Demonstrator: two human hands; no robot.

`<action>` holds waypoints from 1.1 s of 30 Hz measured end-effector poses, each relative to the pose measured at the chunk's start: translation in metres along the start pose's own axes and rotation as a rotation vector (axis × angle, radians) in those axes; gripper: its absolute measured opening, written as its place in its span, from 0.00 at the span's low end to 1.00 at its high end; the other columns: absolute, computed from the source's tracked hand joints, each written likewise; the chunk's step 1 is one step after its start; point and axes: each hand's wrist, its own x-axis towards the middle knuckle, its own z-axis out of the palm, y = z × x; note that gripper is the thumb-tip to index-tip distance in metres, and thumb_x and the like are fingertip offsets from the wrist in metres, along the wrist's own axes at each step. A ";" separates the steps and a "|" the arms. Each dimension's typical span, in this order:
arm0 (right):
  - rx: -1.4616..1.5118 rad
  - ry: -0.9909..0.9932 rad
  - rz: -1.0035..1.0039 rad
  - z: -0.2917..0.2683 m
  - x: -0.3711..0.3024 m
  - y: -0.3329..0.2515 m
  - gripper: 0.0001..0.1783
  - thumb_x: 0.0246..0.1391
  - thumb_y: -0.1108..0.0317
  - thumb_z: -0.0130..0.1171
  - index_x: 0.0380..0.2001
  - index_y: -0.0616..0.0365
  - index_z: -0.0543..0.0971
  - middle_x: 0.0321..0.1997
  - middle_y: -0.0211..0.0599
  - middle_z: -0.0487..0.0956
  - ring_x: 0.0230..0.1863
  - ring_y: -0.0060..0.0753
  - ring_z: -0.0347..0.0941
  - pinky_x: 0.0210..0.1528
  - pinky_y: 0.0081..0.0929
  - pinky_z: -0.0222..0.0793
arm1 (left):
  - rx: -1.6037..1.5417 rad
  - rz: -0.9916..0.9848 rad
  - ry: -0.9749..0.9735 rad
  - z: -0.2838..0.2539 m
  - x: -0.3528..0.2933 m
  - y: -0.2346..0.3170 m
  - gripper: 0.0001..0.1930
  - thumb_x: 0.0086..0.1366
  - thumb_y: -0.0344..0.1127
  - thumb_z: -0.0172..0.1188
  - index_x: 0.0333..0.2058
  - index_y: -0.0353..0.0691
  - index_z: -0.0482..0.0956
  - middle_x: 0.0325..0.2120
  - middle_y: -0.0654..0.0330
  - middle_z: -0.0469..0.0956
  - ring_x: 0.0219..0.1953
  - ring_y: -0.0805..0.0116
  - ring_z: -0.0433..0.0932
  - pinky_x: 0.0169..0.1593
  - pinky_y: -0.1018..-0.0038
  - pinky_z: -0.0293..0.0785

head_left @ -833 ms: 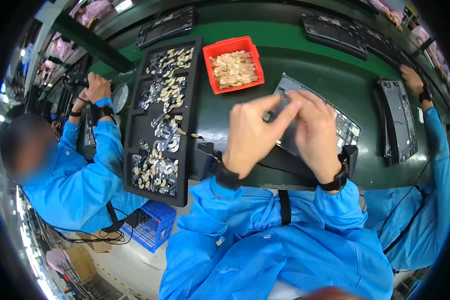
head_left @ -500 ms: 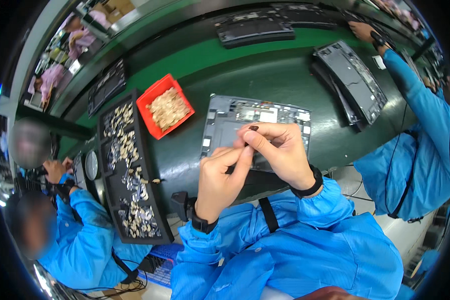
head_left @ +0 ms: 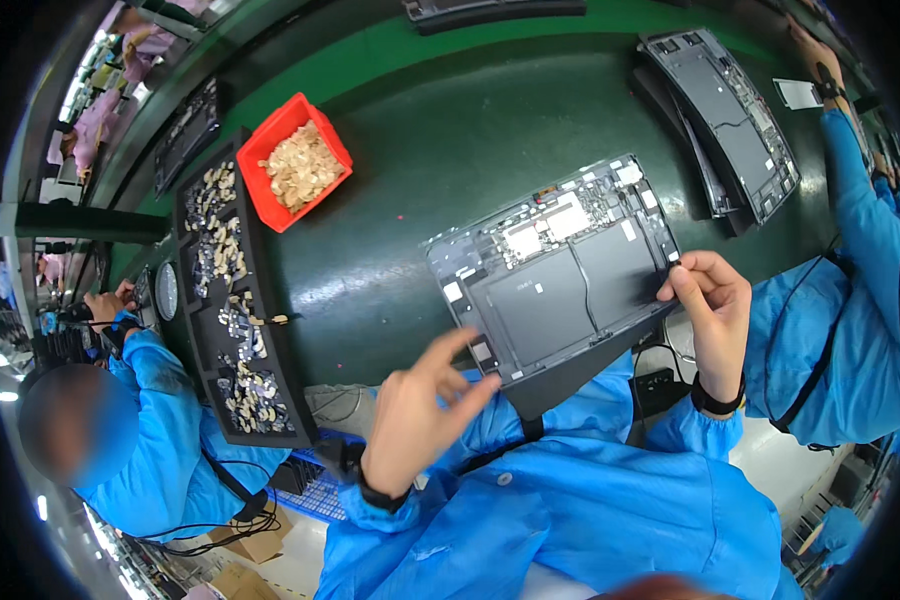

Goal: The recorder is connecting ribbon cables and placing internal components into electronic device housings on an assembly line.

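Green bench [head_left: 420, 160], with an opened tablet [head_left: 555, 275] lying at its near edge.
Right hand [head_left: 710, 310] pinches the tablet's right edge; left hand [head_left: 420, 410] hovers at its lower left corner, fingers loosely spread, holding nothing. Red bin [head_left: 295, 165] and black parts tray [head_left: 235, 300] sit to the left.

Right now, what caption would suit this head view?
Right hand grips an opened tablet's edge, left hand at its corner, beside a parts tray and red bin.
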 end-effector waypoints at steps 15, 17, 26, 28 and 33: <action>-0.315 0.119 -0.070 0.032 0.063 0.001 0.10 0.64 0.70 0.67 0.41 0.67 0.85 0.24 0.38 0.87 0.28 0.18 0.81 0.34 0.20 0.72 | 0.521 0.921 0.159 0.057 0.163 0.044 0.22 0.58 0.26 0.64 0.51 0.52 0.86 0.58 0.59 0.78 0.56 0.59 0.79 0.54 0.63 0.76; -0.322 0.133 -0.063 0.034 0.066 0.001 0.09 0.63 0.70 0.67 0.41 0.67 0.85 0.24 0.39 0.87 0.28 0.19 0.81 0.35 0.20 0.72 | 0.502 0.900 0.145 0.057 0.170 0.044 0.22 0.58 0.25 0.63 0.51 0.53 0.86 0.58 0.60 0.78 0.53 0.59 0.80 0.51 0.64 0.77; -0.445 0.126 -0.050 0.046 0.067 0.000 0.08 0.61 0.70 0.68 0.38 0.66 0.86 0.24 0.41 0.87 0.27 0.25 0.84 0.35 0.24 0.74 | 0.443 0.841 0.062 0.048 0.163 0.038 0.23 0.53 0.23 0.64 0.48 0.51 0.87 0.58 0.61 0.79 0.51 0.60 0.81 0.47 0.64 0.78; -0.477 0.128 -0.068 0.048 0.066 0.000 0.08 0.61 0.70 0.68 0.37 0.65 0.87 0.23 0.40 0.87 0.26 0.27 0.84 0.34 0.25 0.74 | 0.441 0.866 0.108 0.049 0.161 0.033 0.26 0.51 0.21 0.65 0.48 0.52 0.88 0.60 0.60 0.80 0.55 0.59 0.81 0.49 0.64 0.78; -0.474 0.141 -0.074 0.049 0.065 0.001 0.08 0.61 0.69 0.68 0.36 0.65 0.87 0.23 0.40 0.87 0.25 0.28 0.84 0.34 0.25 0.74 | 0.416 0.858 0.108 0.051 0.162 0.029 0.27 0.49 0.21 0.65 0.49 0.52 0.89 0.61 0.59 0.80 0.59 0.58 0.80 0.51 0.65 0.78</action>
